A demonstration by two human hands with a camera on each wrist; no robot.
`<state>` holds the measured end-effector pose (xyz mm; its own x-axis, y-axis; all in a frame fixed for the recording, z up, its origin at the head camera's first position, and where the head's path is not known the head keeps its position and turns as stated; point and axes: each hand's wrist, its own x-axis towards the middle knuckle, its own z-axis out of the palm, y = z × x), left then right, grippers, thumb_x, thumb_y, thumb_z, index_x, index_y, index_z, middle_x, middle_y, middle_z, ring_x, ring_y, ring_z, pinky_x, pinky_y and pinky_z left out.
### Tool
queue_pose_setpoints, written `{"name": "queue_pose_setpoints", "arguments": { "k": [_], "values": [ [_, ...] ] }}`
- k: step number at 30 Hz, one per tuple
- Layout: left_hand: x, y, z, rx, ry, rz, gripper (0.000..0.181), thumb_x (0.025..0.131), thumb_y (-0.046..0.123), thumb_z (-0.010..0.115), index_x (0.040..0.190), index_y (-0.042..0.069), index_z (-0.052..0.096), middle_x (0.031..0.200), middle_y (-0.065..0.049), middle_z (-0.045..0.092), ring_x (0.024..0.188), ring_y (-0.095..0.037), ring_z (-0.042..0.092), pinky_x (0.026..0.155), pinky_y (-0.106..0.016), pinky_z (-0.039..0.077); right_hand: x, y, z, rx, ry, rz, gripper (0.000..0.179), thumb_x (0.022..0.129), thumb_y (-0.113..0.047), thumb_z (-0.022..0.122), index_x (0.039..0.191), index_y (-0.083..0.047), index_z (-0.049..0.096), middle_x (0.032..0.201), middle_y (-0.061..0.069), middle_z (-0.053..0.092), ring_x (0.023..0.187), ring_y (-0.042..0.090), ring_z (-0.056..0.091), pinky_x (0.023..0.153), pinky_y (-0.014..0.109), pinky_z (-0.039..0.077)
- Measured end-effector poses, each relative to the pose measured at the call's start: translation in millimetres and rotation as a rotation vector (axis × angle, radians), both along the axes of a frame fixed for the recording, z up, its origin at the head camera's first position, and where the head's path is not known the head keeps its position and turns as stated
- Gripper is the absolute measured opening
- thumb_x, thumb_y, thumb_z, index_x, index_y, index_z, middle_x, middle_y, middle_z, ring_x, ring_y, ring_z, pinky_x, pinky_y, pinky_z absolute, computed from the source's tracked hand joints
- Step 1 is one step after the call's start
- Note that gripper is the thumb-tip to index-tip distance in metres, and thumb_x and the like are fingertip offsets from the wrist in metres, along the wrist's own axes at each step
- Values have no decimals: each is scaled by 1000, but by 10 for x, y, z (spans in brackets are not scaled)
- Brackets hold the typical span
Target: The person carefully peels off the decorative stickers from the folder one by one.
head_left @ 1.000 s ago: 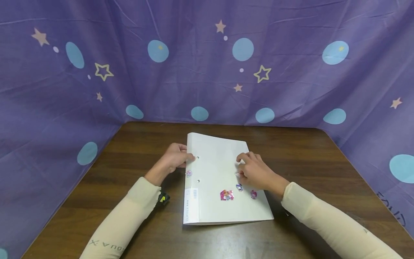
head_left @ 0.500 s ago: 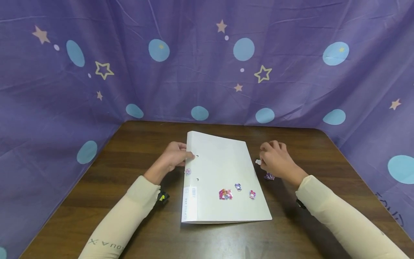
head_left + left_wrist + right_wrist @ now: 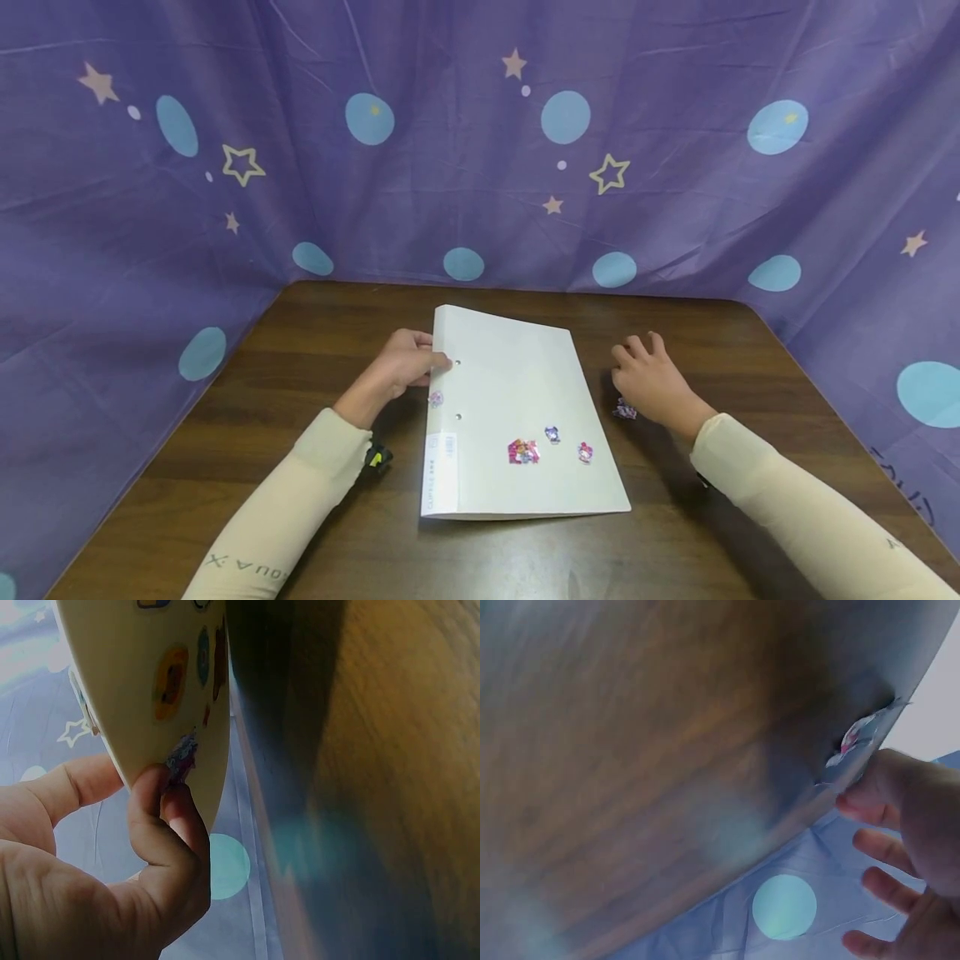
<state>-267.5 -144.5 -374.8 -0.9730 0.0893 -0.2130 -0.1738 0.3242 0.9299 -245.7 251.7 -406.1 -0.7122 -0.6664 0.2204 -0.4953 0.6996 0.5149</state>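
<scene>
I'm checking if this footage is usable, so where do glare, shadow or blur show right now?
Head: mild glare on the table, bottom centre, soft shadow beside the right sleeve; left wrist: folder partly shaded, curtain washed out at upper left; right wrist: table grain blurred, hazed with teal.

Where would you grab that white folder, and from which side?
I'd take the white folder by its spine, coming from the left, thumb above and fingers beneath. That long edge looks raised off the table, which should leave room for fingers underneath. The left hand grips it there, with its thumb on the cover.
</scene>
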Motion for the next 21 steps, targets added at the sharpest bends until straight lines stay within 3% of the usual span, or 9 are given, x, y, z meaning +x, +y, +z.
{"name": "queue_pose_setpoints", "arguments": {
  "k": [6, 11, 18, 21],
  "values": [
    [16, -2, 15, -2, 3, -4, 47, 88, 2, 73, 131, -11, 57, 123, -26, 64, 100, -30, 67, 82, -42, 61, 13, -52, -27, -198, -209, -53, 8, 83, -14, 81, 81, -10, 73, 117, 13, 65, 112, 43, 52, 94, 71, 42],
    [5, -7, -2, 5, 8, -8, 48, 87, 2, 73, 130, -12, 57, 121, -25, 65, 98, -29, 67, 80, -41, 62, 9, -74, -20, -261, -297, -97, 10, 89, -11, 73, 80, -13, 72, 117, 11, 67, 111, 41, 54, 94, 71, 41],
    [12, -7, 15, 15, 7, -7, 47, 87, 1, 73, 129, -11, 57, 120, -25, 65, 96, -28, 67, 77, -39, 62, 22, -102, 37, -302, -416, -141, 21, 88, -7, 70, 72, -19, 65, 86, -2, 65, 103, 35, 55, 93, 73, 37],
    [13, -9, 9, 17, 6, -10, 47, 87, 1, 72, 129, -12, 57, 120, -25, 64, 95, -28, 67, 77, -39, 62, 42, -117, 91, -307, -475, -164, 20, 87, -7, 69, 72, -20, 64, 81, -5, 63, 102, 35, 54, 94, 77, 33]
  ]
}}
